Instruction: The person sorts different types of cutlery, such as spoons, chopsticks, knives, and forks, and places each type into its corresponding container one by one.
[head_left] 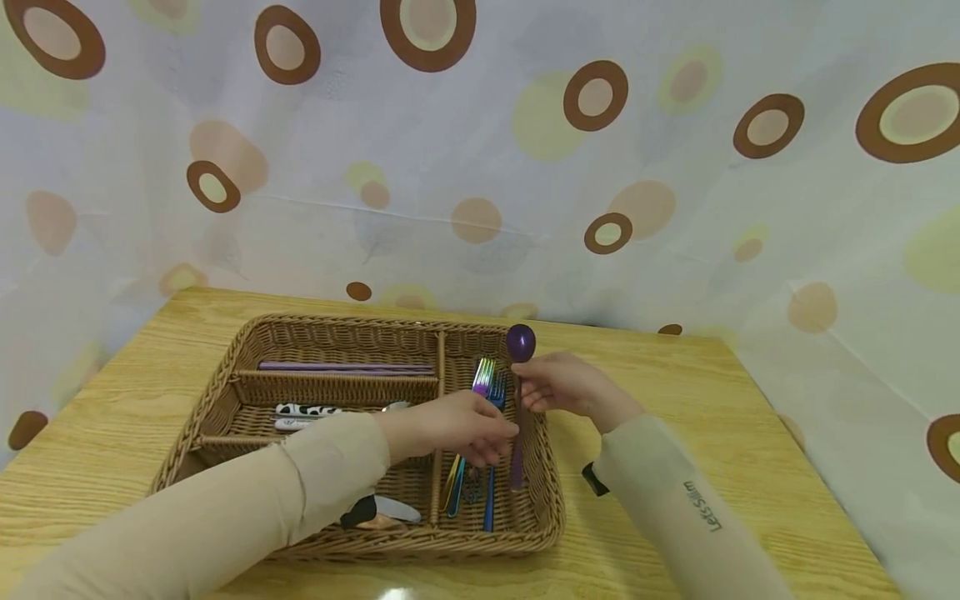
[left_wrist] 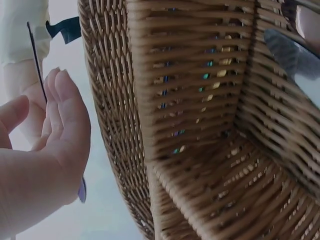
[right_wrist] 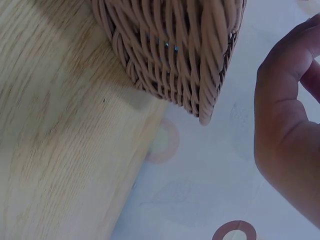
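A purple spoon [head_left: 521, 342] stands bowl up over the right compartment of the wicker basket [head_left: 555, 500]. My right hand [head_left: 558, 383] pinches its handle just below the bowl; the right wrist view shows that curled hand [right_wrist: 287, 110] but not the spoon. Left of it, my left hand [head_left: 468, 427] hovers over the same compartment with relaxed fingers, its fingertips close to the spoon's handle. Whether they touch it, I cannot tell. Beneath the hands lie a rainbow fork [head_left: 483, 377] and a blue fork [head_left: 497, 388], partly covered by the left hand.
Purple chopsticks [head_left: 345, 367] lie in the basket's back left compartment. The middle left one has cutlery with cow-patterned handles [head_left: 307, 410]. A knife blade [head_left: 397, 509] shows in the front left compartment. Behind the wooden table [head_left: 637, 358] hangs a patterned sheet [head_left: 480, 167].
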